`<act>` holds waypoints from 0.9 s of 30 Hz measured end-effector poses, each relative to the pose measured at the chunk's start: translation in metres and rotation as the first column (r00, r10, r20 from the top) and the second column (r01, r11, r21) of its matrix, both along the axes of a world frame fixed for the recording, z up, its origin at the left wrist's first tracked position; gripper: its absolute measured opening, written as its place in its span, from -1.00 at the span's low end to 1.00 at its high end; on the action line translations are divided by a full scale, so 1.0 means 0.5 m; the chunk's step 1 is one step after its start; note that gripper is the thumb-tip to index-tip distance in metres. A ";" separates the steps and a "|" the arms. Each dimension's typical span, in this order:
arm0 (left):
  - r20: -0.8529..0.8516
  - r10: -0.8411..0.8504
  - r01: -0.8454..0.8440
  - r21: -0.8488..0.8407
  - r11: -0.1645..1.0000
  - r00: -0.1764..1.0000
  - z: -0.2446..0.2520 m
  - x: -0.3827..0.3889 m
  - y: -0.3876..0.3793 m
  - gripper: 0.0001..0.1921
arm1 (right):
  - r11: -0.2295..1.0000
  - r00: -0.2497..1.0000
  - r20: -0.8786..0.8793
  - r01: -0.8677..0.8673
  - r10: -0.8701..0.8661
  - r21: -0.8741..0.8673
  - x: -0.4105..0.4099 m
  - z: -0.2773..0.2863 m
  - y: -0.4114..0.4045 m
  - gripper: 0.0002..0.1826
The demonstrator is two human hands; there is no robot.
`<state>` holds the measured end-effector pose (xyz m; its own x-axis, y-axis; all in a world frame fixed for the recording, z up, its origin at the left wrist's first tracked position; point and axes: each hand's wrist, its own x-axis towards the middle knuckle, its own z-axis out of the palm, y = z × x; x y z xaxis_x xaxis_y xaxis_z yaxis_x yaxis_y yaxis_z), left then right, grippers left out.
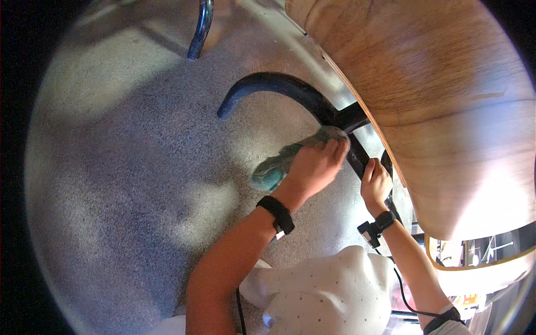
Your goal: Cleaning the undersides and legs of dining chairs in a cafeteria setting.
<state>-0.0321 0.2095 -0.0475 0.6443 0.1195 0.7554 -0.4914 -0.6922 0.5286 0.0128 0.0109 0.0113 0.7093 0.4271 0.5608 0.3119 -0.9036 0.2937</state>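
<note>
My left hand point(320, 161) holds a crumpled grey-green cloth point(272, 169) against a black tubular metal frame point(289, 83), close to where its curved tube meets a short crosspiece. The cloth's far part lies under my fingers, and its loose end hangs toward the floor. To the right, my right hand point(377, 182) is closed around a straight black tube of the same frame, thumb on the near side. Above the frame, at the right, is a large wood-grain panel point(418, 83) with a thin layered edge. The panel hides part of the frame.
Speckled grey floor point(138, 201) spreads across the left. Another bent black tube point(203, 29) enters at the top. A yellow-edged curved object point(481, 267) is at the lower right, near bright, unclear items. Black cables run along both arms from the wrist straps.
</note>
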 end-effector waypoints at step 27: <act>0.220 0.035 0.006 -0.181 0.983 0.975 0.023 0.096 0.086 -0.24 | 0.998 0.980 -0.196 0.040 -0.028 0.055 -0.019 -0.003 0.021 -0.64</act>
<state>0.0159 0.2526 -0.0360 0.4601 0.2744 0.8444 -0.6009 -0.6039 0.5237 0.0034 0.0212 0.0099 0.8212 0.3716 0.4331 0.3269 -0.9284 0.1767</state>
